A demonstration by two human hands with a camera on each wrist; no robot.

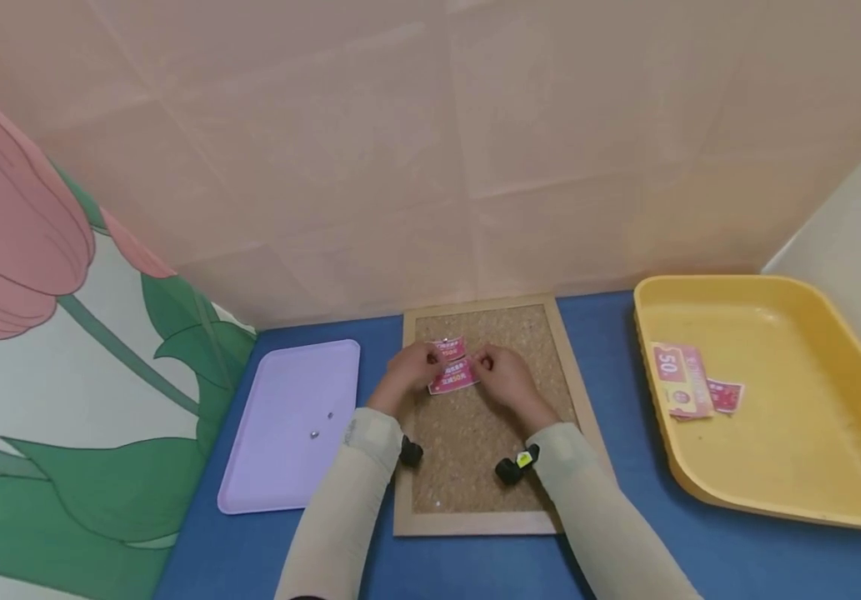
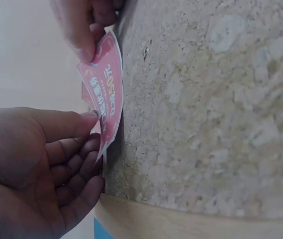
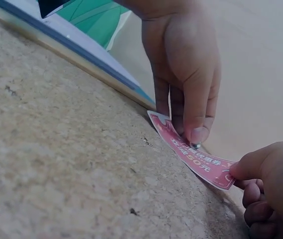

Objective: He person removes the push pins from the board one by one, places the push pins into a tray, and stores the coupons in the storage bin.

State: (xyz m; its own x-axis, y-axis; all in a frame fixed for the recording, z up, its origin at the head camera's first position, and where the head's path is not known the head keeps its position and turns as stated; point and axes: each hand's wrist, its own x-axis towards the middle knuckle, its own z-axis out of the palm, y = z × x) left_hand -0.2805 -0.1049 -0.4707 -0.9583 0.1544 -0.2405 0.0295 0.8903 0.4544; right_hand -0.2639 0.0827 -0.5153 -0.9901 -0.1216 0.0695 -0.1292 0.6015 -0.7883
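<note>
A pink paper coupon (image 1: 454, 377) lies bowed against the upper part of a cork board (image 1: 460, 467) with a wooden frame. My right hand (image 1: 507, 379) pinches its right end between thumb and fingers. At the coupon's upper edge, my left hand (image 1: 409, 371) holds a small silver thumbtack (image 3: 196, 146) under the thumb tip, its other fingers curled behind the paper. The coupon (image 2: 106, 89) curves away from the cork in the left wrist view. Just above it on the board is a second pink coupon (image 1: 451, 343), partly covered by the first.
To the left, a lilac tray (image 1: 280, 450) holds two small silver tacks (image 1: 314, 434). On the right a yellow tray (image 1: 798, 450) contains more pink coupons (image 1: 683, 379). Blue cloth (image 1: 618, 400) covers the table, with a pinkish sheet (image 1: 370, 167) hanging behind.
</note>
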